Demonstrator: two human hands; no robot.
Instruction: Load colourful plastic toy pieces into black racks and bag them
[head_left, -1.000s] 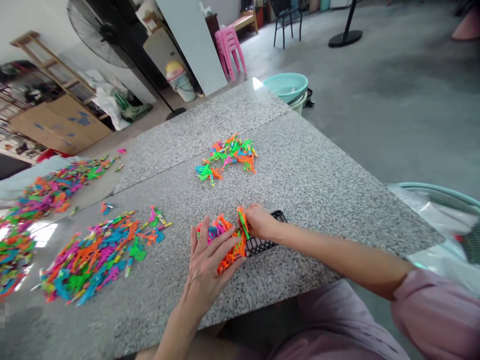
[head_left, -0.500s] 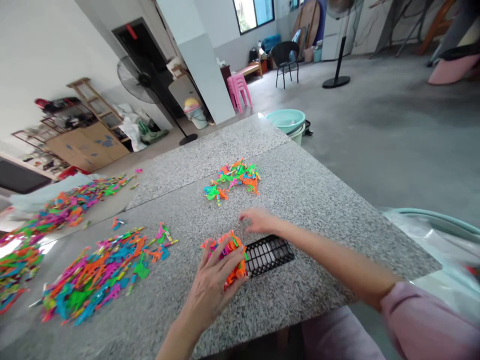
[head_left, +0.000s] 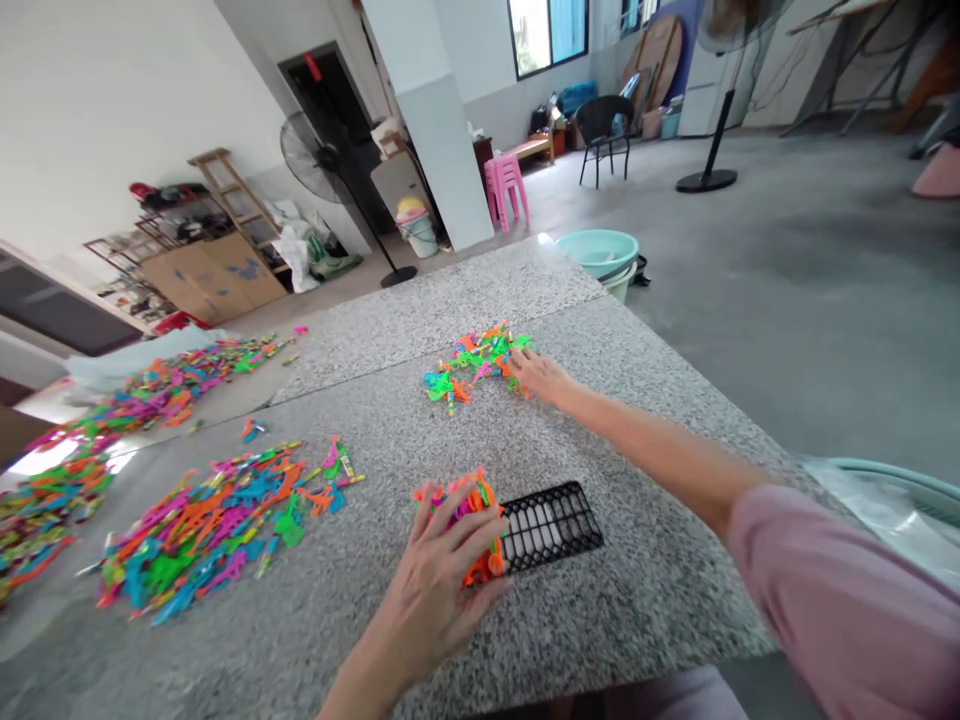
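Observation:
My left hand (head_left: 442,580) is wrapped over a bunch of small bright plastic toys (head_left: 480,495), mostly orange and pink, with the thumb on the near side. These toys cover the left end of a black grid rack (head_left: 553,522), whose right part shows bare slots. Farther back, my right hand (head_left: 544,378) reaches to the right side of a small pile of similar toys (head_left: 484,355) in green, orange, pink and blue. Its fingers are stretched out and slightly bent, with the tips touching or just over the pile. Some of these toys look gun-shaped.
A larger heap of the same toys (head_left: 202,520) lies to the left on the speckled stone table (head_left: 360,620). More toys (head_left: 157,395) spread along the far left. Turquoise basins (head_left: 598,250) stand beyond the table's right edge, and a standing fan (head_left: 328,157) is behind.
My right hand has moved forward from beside the rack to the small pile at the back. My left hand stays on the toys at the rack. The view has shifted slightly left.

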